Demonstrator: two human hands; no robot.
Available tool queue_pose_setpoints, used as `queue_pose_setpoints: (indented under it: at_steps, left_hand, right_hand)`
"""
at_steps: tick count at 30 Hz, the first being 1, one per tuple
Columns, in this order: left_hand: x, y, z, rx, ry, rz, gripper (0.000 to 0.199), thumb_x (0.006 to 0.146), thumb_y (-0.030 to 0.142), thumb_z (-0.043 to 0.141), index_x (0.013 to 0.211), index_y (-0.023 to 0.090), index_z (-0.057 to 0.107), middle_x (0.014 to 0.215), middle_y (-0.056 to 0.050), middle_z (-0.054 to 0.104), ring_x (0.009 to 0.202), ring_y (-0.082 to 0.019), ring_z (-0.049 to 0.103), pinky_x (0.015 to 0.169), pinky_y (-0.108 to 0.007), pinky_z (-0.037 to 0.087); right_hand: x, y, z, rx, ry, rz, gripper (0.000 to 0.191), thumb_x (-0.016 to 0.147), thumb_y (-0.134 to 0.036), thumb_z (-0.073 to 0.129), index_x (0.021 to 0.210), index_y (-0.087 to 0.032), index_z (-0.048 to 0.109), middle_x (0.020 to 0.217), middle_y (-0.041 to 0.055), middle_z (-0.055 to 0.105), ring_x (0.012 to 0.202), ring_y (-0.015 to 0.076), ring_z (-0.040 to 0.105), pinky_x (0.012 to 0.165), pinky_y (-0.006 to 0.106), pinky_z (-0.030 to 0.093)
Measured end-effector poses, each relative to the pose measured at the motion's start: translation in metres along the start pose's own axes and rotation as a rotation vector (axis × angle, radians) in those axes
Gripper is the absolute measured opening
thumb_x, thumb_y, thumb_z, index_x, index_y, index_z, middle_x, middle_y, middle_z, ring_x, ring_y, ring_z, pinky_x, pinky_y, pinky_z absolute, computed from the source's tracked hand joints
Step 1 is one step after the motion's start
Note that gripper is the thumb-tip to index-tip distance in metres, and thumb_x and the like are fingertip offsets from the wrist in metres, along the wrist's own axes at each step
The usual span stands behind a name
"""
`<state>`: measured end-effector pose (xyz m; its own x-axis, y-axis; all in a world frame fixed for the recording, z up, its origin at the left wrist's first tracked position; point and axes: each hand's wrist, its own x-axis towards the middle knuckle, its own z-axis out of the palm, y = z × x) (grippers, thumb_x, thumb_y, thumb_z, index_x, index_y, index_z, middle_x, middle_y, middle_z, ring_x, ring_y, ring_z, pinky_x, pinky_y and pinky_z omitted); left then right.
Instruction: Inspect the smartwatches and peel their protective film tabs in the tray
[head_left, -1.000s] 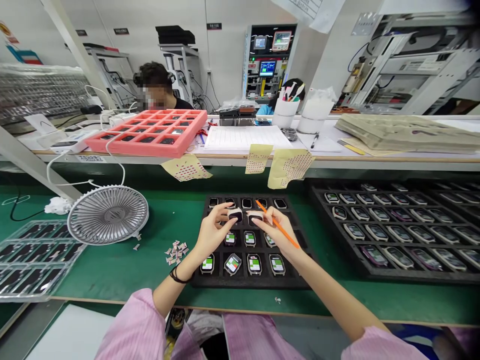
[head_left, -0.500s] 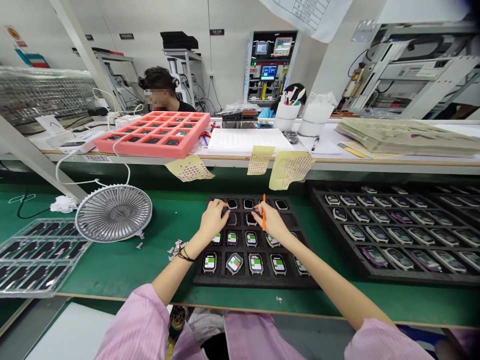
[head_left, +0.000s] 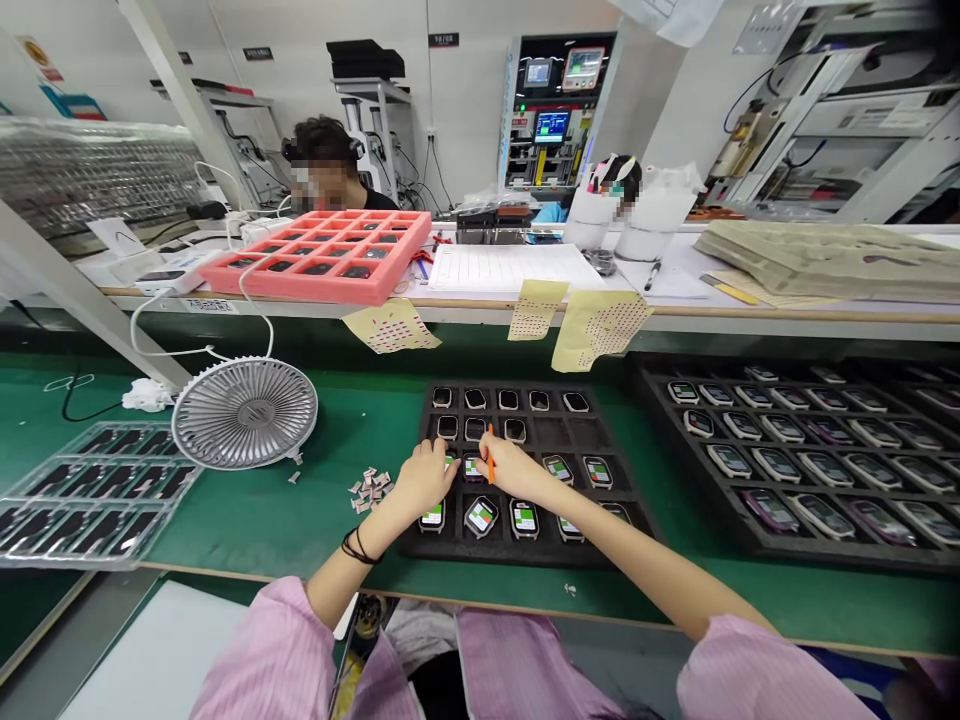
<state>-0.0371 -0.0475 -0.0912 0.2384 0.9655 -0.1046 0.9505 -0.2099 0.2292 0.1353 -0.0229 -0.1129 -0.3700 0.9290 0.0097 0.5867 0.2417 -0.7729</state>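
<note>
My hands are over a black foam tray holding rows of smartwatches. My right hand grips an orange pen, which stands upright with its tip hidden behind my fingers. My left hand covers the third row, its fingertips on a watch. Between my hands sits a watch with a green-labelled screen. Watches in the two far rows show dark bare screens, while the near rows keep green labels, such as one on a tilted watch. Some slots in the second row stand vacant.
A larger black tray of watches lies to the right. On the left are a grey desk fan, a clear plastic tray and small paper scraps. A pink foam tray sits on the shelf ahead, with a co-worker beyond.
Both hands have moved from the second row toward the nearer third row. The left hand no longer pinches a watch up off the tray. The pen has swung upright, and the view has shifted slightly.
</note>
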Motion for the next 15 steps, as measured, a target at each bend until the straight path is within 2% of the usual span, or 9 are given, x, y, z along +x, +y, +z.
queue_pose_setpoints:
  at_steps: [3,6,9,11,15]
  left_hand:
    - [0.004,-0.010,-0.005,-0.154,-0.095,0.044,0.036,0.094,0.036,0.037,0.117,0.010,0.048,0.116,-0.021,0.061,0.109,-0.033,0.059,0.088,-0.039,0.045]
    - [0.008,-0.020,-0.011,-0.302,-0.182,0.096,0.042,0.091,0.041,0.043,0.122,0.014,0.047,0.116,-0.017,0.064,0.102,-0.030,0.063,0.080,-0.034,0.046]
    - [0.013,-0.032,-0.012,-0.414,-0.202,0.184,0.047,0.080,0.041,0.058,0.121,0.018,0.051,0.093,-0.008,0.068,0.082,-0.024,0.065,0.067,-0.027,0.045]
    - [0.018,-0.041,-0.010,-0.510,-0.242,0.236,0.053,0.073,0.036,0.066,0.121,0.017,0.053,0.077,-0.002,0.064,0.073,-0.020,0.062,0.062,-0.025,0.044]
    - [0.023,-0.052,-0.008,-0.680,-0.281,0.253,0.052,0.068,0.029,0.070,0.116,0.015,0.057,0.067,0.002,0.057,0.068,-0.016,0.058,0.062,-0.025,0.045]
  right_hand:
    - [0.001,0.007,0.004,0.064,0.023,0.024,0.021,0.080,-0.013,0.053,0.074,-0.024,0.036,0.062,-0.0054,0.047,0.057,0.0143,0.049,0.060,0.027,0.037]
    - [0.002,0.011,0.009,0.136,0.017,0.058,0.017,0.084,-0.015,0.047,0.078,-0.025,0.035,0.060,-0.0071,0.048,0.052,0.0137,0.051,0.056,0.026,0.038]
    - [0.004,0.012,0.012,0.191,-0.010,0.083,0.019,0.085,-0.017,0.048,0.075,-0.025,0.034,0.052,-0.0090,0.046,0.043,0.0127,0.048,0.050,0.025,0.036]
    - [0.006,0.011,0.014,0.224,-0.028,0.092,0.021,0.084,-0.016,0.050,0.073,-0.024,0.034,0.048,-0.0102,0.045,0.038,0.0114,0.044,0.047,0.025,0.034]
    - [0.010,0.010,0.016,0.324,-0.064,0.109,0.020,0.084,-0.020,0.050,0.072,-0.024,0.034,0.044,-0.0121,0.042,0.032,0.0101,0.041,0.040,0.022,0.030]
